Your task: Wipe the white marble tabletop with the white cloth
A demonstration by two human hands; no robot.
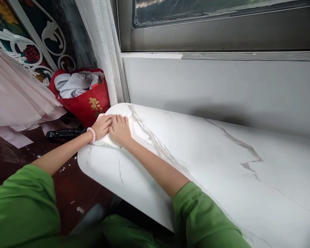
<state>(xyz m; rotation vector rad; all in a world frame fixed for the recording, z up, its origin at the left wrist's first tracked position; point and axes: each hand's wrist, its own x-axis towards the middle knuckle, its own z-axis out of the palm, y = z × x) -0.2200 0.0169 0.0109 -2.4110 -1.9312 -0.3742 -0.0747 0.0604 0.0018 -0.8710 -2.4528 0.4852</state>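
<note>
A white cloth (107, 140) lies on the rounded far-left end of a white marble-patterned tabletop (201, 162). My left hand (102, 126), with a pink beaded band at its wrist, rests palm down on the cloth. Right beside it, my right hand (120, 130) also presses flat on the cloth, its fingers meeting those of the left. Both hands have their fingers laid out rather than wrapped round the cloth. Parts of the cloth are hidden under the palms.
Behind the table end stands a red bag (80, 105) stuffed with pale fabric. A white curtain (103, 51) hangs by the window frame (209, 38). Pink fabric (20, 93) drapes at the left, near a black item (64, 134) above the dark red floor (69, 193). A wall borders the table's far side.
</note>
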